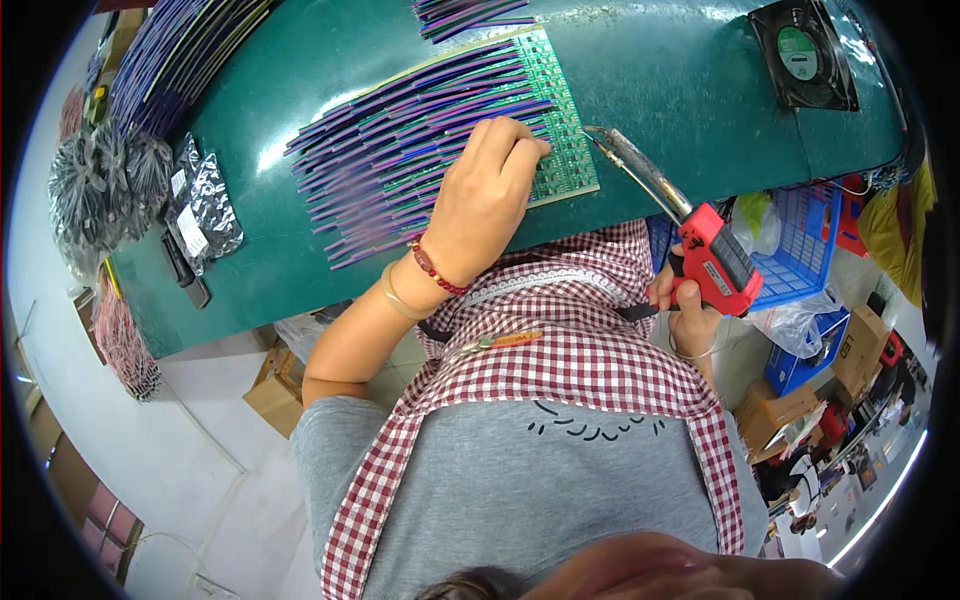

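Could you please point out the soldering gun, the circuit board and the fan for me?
Soldering gun [704, 230], head view: front of its red housing.
Circuit board [564, 122], head view: uncovered strip along its right side.
Fan [798, 53], head view: its round green centre.

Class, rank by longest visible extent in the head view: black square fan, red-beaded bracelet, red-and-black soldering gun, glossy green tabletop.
1. Glossy green tabletop
2. Red-and-black soldering gun
3. Black square fan
4. Red-beaded bracelet

Circuit board [566, 130] partly hidden beneath wires [400, 140] and left hand [485, 190]
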A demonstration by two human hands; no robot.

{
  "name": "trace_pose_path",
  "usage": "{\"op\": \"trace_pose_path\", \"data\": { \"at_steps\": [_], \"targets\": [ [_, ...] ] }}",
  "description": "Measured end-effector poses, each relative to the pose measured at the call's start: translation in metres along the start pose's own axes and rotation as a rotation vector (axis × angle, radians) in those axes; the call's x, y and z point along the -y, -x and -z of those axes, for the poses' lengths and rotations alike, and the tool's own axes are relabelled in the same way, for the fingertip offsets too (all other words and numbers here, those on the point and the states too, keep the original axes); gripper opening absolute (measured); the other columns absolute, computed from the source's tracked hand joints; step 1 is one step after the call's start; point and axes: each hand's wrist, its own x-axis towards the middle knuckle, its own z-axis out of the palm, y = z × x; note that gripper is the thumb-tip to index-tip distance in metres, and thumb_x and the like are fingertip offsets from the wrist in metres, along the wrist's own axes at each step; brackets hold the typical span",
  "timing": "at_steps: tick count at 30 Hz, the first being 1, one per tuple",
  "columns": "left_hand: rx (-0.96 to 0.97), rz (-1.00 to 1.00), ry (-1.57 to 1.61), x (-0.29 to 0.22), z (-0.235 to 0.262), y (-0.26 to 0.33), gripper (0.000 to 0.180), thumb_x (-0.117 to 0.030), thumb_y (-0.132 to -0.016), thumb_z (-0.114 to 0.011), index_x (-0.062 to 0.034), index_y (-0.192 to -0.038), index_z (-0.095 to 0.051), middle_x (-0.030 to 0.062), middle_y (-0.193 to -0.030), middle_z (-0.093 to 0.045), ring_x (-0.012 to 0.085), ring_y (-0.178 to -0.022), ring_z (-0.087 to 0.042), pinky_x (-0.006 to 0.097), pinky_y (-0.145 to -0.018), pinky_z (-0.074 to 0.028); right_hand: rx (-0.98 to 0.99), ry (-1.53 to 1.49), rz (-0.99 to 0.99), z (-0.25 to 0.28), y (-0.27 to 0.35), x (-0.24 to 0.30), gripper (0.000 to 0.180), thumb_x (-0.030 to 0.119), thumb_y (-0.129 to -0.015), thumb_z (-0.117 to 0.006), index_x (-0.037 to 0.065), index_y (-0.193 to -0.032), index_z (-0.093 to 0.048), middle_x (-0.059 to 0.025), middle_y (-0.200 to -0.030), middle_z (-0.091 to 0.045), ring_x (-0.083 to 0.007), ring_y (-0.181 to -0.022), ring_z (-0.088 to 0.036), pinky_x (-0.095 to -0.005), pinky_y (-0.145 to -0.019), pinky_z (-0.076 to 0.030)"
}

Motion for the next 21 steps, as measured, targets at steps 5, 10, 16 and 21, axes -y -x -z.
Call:
{"op": "trace_pose_path", "data": {
  "at_steps": [5,10,16,21],
  "targets": [
    [0.067,0.052,-0.095,-0.002,0.000,0.001,0.015,0.000,-0.074,-0.071,-0.0030,-0.086,-0.063,0.0080,-0.082,-0.056,0.0255,-0.074,-0.059,0.036,-0.064,-0.049,0.032,0.009,-0.013,-0.002,-0.001,0.002,0.052,0.038,-0.093,-0.064,-0.005,-0.119,-0.050,-0.0073,-0.071,-0.056,-0.0132,-0.058,-0.052,-0.0284,-0.057,-0.046],
    [0.073,0.056,-0.038,0.001,0.000,0.003,0.013,0.000,-0.075,-0.071,-0.0032,-0.085,-0.064,0.0081,-0.080,-0.056,0.0255,-0.074,-0.059,0.036,-0.063,-0.049,0.070,0.027,-0.028,0.001,0.005,-0.005,0.046,0.035,-0.095,-0.061,-0.006,-0.116,-0.052,-0.0071,-0.071,-0.056,-0.0128,-0.059,-0.053,-0.0287,-0.056,-0.047],
    [0.089,0.005,-0.059,0.003,0.002,0.002,0.014,0.000,-0.074,-0.072,-0.0035,-0.086,-0.064,0.0074,-0.080,-0.056,0.0245,-0.073,-0.059,0.035,-0.062,-0.049,0.085,0.128,-0.052,0.001,0.004,-0.002,0.054,0.039,-0.094,-0.061,-0.003,-0.126,-0.050,-0.0082,-0.072,-0.056,-0.0125,-0.058,-0.049,-0.0278,-0.055,-0.042],
    [0.109,-0.005,-0.079,0.005,0.003,0.002,0.014,-0.001,-0.074,-0.072,-0.0042,-0.085,-0.064,0.0068,-0.080,-0.056,0.0237,-0.072,-0.059,0.034,-0.061,-0.049,0.107,0.249,-0.021,0.004,0.004,-0.008,0.052,0.039,-0.094,-0.061,-0.003,-0.122,-0.051,-0.0076,-0.073,-0.057,-0.0121,-0.059,-0.050,-0.0265,-0.055,-0.041]
  ]
}}
